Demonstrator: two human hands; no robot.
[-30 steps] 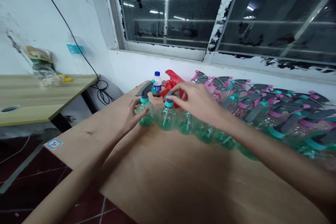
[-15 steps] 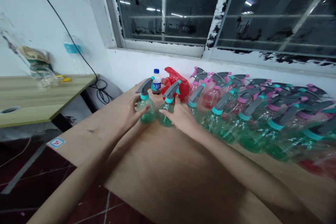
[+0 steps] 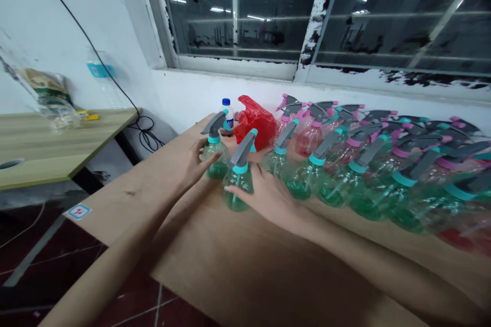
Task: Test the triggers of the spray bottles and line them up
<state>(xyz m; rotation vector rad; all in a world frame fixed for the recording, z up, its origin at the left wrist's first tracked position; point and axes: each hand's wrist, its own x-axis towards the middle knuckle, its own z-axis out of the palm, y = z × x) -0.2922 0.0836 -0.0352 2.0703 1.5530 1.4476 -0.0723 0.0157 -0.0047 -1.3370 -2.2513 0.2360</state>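
Note:
My left hand (image 3: 195, 166) curls round the left side of a clear green spray bottle (image 3: 217, 169) with a grey trigger head and turquoise collar, thumb across its front. A second green spray bottle (image 3: 237, 195) stands nearer to me, slightly to the right. My right hand (image 3: 268, 191) grips it from the right, thumb on the front and the other fingers partly hidden behind. Both bottles are upright. To the right, several more green spray bottles (image 3: 303, 184) stand in a row, with pink-collared spray bottles (image 3: 309, 138) behind them.
A red plastic bag (image 3: 255, 122) and a blue-capped bottle (image 3: 227, 112) sit at the back of the wooden board (image 3: 222, 260), below the window. On the left, a separate desk (image 3: 95, 138) holds a crumpled bag (image 3: 49, 94). A black cable (image 3: 148, 133) hangs between desk and board.
The right hand has drawn its spray bottle towards me and slightly left, out of line with the other. My left hand and its bottle have barely moved.

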